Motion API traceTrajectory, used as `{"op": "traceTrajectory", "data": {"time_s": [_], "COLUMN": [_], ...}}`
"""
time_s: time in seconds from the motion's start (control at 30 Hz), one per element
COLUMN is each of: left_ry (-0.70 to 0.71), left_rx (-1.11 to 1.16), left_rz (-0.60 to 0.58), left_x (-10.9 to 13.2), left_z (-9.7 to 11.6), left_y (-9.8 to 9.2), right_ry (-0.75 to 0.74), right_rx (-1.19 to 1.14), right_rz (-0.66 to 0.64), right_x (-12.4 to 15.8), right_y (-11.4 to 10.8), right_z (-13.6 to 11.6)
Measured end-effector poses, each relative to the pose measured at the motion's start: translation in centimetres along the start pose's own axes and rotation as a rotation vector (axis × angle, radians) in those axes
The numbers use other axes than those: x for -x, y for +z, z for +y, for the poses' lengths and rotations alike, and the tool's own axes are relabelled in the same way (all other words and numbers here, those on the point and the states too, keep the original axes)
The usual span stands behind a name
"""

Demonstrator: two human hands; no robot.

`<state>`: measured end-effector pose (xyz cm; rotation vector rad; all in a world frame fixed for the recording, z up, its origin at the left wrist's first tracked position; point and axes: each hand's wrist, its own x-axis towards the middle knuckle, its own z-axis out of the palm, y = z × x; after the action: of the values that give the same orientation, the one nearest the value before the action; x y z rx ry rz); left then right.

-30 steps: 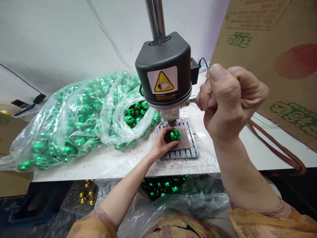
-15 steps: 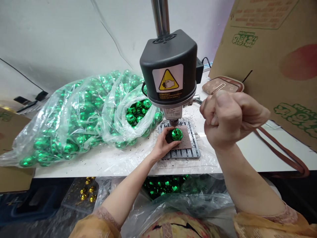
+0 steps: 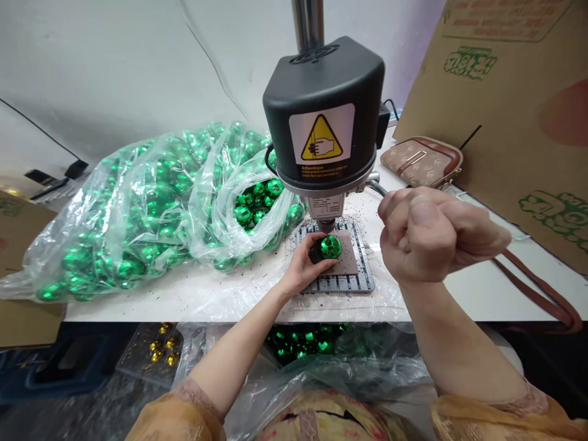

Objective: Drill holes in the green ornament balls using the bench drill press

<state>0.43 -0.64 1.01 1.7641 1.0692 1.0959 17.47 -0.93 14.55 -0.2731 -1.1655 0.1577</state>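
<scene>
My left hand (image 3: 307, 264) pinches a shiny green faceted ball (image 3: 330, 247) between thumb and fingers. The ball rests on a flat pad (image 3: 346, 262) over the slotted metal base (image 3: 366, 278) of a small bench drill press (image 3: 324, 116). Right above the ball sits the drill's chuck (image 3: 326, 225); whether the bit is inside the ball I cannot tell. On the right, my right hand (image 3: 425, 236) is closed in a fist around the end of the drill press lever (image 3: 378, 187); its grip is hidden by my fingers.
Clear plastic bags of green balls (image 3: 151, 208) lie to the left, one with its mouth open. A patterned purse (image 3: 420, 162) and a cardboard box (image 3: 500, 122) stand right. Dark shavings dot the white table (image 3: 184, 300). Below its edge are more green balls (image 3: 303, 343) and gold balls (image 3: 171, 352).
My right hand has come down a little with the lever. My left hand keeps its hold on the ball at the same place. The view has shifted slightly.
</scene>
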Motion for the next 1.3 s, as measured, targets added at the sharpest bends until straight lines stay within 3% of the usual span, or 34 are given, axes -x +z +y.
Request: {"op": "traceTrajectory", "data": {"time_s": [0.2,0.5,0.67,0.77,0.87,0.97,1.03,1.1,1.2,1.3], "left_ry": [0.020,0.012,0.010,0.029,0.130,0.378,0.566,0.668,0.731,0.724], "left_rx": [0.001,0.038,-0.005,-0.186,-0.356,-0.464,-0.668,-0.871,-0.901,-0.841], "left_rz": [0.013,0.024,0.076,0.202,0.232,-0.014,-0.217,-0.336,-0.285,-0.060], "left_x": [0.0,0.1,-0.1,0.9,4.3,9.7,13.3,15.8,16.2,11.9], "left_z": [0.1,-0.1,0.3,1.3,2.7,3.5,3.4,3.0,2.2,2.2], "left_y": [0.0,0.2,0.6,0.7,0.1,-1.0,-1.7,-2.4,-3.8,-6.3], "right_ry": [-0.141,-0.178,0.052,0.138,0.188,0.183,0.170,0.167,0.194,0.187], "right_rx": [-0.041,-0.034,0.071,0.026,0.036,0.062,0.071,0.068,0.057,0.048], "right_rz": [-0.024,-0.046,0.131,0.105,0.083,0.079,0.090,0.119,0.156,0.159], "right_x": [0.1,1.6,-1.3,-3.8,-5.0,-4.8,-4.5,-4.3,-4.0,-3.8], "right_y": [-0.1,-0.8,1.1,2.3,2.7,2.7,2.7,2.8,2.9,2.7], "right_z": [0.8,1.3,0.0,-0.7,-1.0,-1.0,-1.0,-1.0,-1.1,-1.1]}}
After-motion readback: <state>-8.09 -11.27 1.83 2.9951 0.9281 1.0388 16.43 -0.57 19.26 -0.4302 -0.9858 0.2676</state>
